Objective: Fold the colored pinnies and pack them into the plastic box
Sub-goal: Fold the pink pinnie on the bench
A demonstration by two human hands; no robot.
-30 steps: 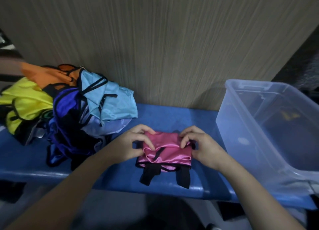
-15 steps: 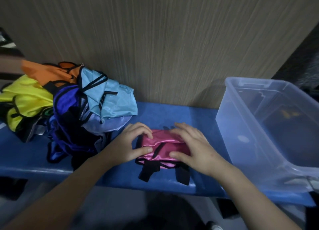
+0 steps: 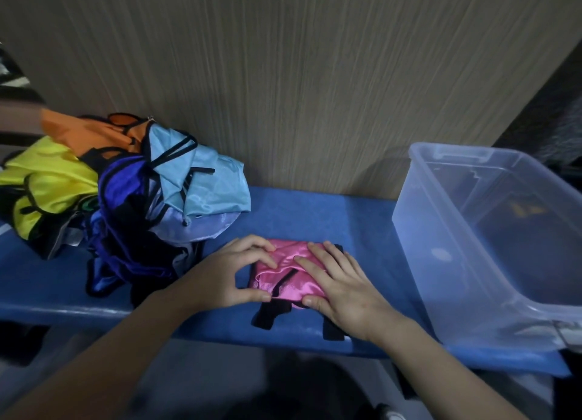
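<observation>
While my left hand [image 3: 234, 270] pinches the pink pinny [image 3: 285, 276] at its left edge, my right hand [image 3: 341, 289] presses flat on top to hold the fold before the plastic box [image 3: 447, 167].

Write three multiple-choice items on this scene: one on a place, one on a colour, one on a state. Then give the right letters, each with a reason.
1. Where is the box?
A. right of the pink pinny
B. left of the pile
C. on the pile

2. What colour is the top pinny of the pile?
A. red
B. light blue
C. white

3. How does the right hand lie?
A. flat on the pink pinny
B. inside the box
C. raised, holding a strap

Key: 1 A, the box stands at the bench's right end. 2 B, light blue cloth tops the heap. 3 A, its straight fingers press the folded pinny.
</observation>
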